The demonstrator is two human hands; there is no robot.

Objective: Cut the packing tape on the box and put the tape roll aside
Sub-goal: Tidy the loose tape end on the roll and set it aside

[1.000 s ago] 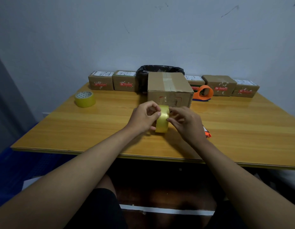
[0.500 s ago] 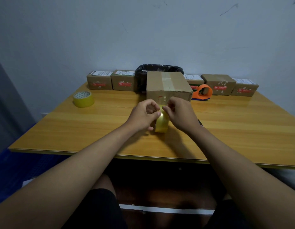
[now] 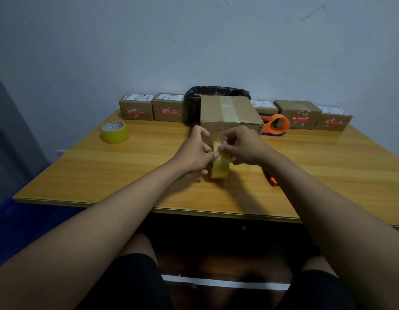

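A person seated at the wooden surface [image 3: 104,175] worked a tape roll [image 3: 219,166] at the centre of the frame, both bare forearms reaching in from the lower corners. The left hand [image 3: 194,153] was closed around the left side of the upright yellowish roll, thumb pressed on its rim. The right hand [image 3: 243,146] pinched something small at the top of the roll, apparently the loose end of the tape; the strip itself was too clear and thin to make out. The roll stood on edge, touching the surface just in front of the box [image 3: 230,115].

An orange-tipped tool [image 3: 272,180], probably a cutter, lay on the surface at centre right, partly hidden under the right forearm. Further back, the box sat closed with a strip of tape along its top seam. A second yellow roll [image 3: 114,132] rested flat at centre left, well apart from the work. An orange tape dispenser [image 3: 276,124] stood just right of the box, and a row of small cartons [image 3: 136,109] and a black-lined bin [image 3: 216,92] lined the wall.

The risk, as it looked: the tape end could slip from the pinch and stick back onto the roll, or fold onto itself. Reaching blind for the cutter could also knock the standing roll over.
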